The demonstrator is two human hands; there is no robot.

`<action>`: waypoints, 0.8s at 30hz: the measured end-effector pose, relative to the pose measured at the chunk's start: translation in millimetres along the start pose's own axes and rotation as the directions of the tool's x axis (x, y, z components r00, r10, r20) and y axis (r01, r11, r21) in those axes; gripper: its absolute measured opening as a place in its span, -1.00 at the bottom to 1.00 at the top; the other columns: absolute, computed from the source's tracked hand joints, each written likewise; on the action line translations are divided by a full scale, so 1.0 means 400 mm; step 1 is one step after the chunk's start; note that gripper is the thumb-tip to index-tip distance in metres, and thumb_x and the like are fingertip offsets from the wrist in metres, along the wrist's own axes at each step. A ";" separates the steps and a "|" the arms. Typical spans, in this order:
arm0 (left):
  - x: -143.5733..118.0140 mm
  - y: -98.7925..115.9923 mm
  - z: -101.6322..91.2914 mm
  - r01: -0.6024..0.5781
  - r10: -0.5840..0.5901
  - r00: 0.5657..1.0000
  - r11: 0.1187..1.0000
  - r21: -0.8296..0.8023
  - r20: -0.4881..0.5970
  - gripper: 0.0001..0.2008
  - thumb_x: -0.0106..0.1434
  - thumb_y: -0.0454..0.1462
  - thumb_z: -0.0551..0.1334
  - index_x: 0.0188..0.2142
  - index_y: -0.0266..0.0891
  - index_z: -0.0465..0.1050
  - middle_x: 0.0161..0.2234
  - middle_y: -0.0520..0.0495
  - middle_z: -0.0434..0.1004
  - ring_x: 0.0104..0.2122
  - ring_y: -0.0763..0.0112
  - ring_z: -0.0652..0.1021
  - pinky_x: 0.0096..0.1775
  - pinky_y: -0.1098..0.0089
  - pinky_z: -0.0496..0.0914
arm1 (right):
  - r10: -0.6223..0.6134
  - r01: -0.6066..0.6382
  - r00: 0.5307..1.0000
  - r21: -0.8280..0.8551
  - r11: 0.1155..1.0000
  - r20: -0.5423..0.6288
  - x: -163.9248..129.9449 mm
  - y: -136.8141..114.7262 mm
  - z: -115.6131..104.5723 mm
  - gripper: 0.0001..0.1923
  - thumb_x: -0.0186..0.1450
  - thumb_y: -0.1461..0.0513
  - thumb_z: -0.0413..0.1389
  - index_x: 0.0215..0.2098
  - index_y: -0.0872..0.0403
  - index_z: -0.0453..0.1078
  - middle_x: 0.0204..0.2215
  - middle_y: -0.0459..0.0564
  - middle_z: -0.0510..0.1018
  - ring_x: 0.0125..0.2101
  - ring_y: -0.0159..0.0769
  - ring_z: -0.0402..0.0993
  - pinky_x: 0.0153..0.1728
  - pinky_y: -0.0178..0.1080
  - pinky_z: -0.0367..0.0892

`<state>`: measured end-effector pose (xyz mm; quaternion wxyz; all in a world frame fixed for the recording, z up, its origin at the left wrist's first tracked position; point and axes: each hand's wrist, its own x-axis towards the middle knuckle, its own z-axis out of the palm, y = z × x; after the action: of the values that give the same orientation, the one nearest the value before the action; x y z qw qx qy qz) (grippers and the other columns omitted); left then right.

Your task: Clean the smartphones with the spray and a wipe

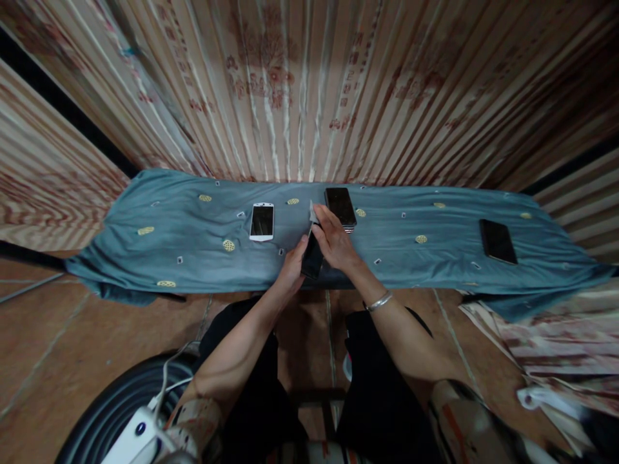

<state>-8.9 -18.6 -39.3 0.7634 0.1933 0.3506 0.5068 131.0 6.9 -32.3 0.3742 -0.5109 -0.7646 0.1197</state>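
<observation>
Over the front middle of the blue cloth, my left hand (pixel 293 263) is closed around the lower part of a dark smartphone (pixel 313 258), which is held tilted. At the phone's upper end is my right hand (pixel 334 240), its fingers bent around a small pale grey cloth or wipe (pixel 313 212) that sticks out past the fingertips. Part of the phone's top is hidden by the right fingers. Just beyond that hand lies a stack of phones (pixel 340 205), a black one uppermost. A white phone (pixel 262 222) with a dark screen lies to the left.
A blue cloth with yellow prints (pixel 401 258) covers the long narrow table. Toward its right end lies a black phone or case (pixel 498 241). Patterned curtains (pixel 300 96) hang behind. At lower left, a white power strip (pixel 133 438) with cables rests by a black ridged round object (pixel 97 412).
</observation>
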 end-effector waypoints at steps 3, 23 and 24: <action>-0.003 0.003 0.002 0.016 -0.016 1.000 1.000 -0.013 0.021 -0.62 0.35 -0.14 0.36 0.09 -0.24 0.61 -0.02 -0.18 0.73 0.16 0.05 0.61 0.20 0.11 0.48 | 0.019 -0.019 1.000 0.026 0.999 0.000 0.003 0.002 0.004 -0.36 0.57 -0.05 -0.19 0.51 0.00 0.08 0.46 0.07 0.26 0.49 -0.16 0.06 0.52 0.09 -0.03; 0.009 0.051 0.007 -0.009 0.005 0.998 0.998 -0.061 -0.060 -0.67 0.40 -0.13 0.27 0.02 -0.30 0.61 -0.07 -0.18 0.74 0.05 0.11 0.67 0.14 0.19 0.52 | 0.308 -0.311 0.950 0.165 0.936 0.048 -0.012 -0.006 0.058 -0.28 0.54 -0.13 -0.16 0.49 0.08 0.14 0.49 0.14 0.19 0.50 -0.14 0.04 0.51 0.06 -0.07; 0.010 0.052 0.007 -0.010 0.006 0.998 0.998 -0.064 -0.063 -0.67 0.40 -0.13 0.28 0.02 -0.30 0.61 -0.07 -0.18 0.74 0.06 0.10 0.66 0.14 0.18 0.51 | 0.308 -0.312 0.950 0.157 0.937 0.051 -0.014 -0.009 0.062 -0.29 0.54 -0.12 -0.16 0.48 0.08 0.15 0.48 0.16 0.20 0.50 -0.12 0.05 0.50 0.08 -0.04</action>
<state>-19.3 -6.0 -25.2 0.7557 0.1541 0.3572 0.5269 112.4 5.4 -49.7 0.3816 -0.5910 -0.6669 0.2458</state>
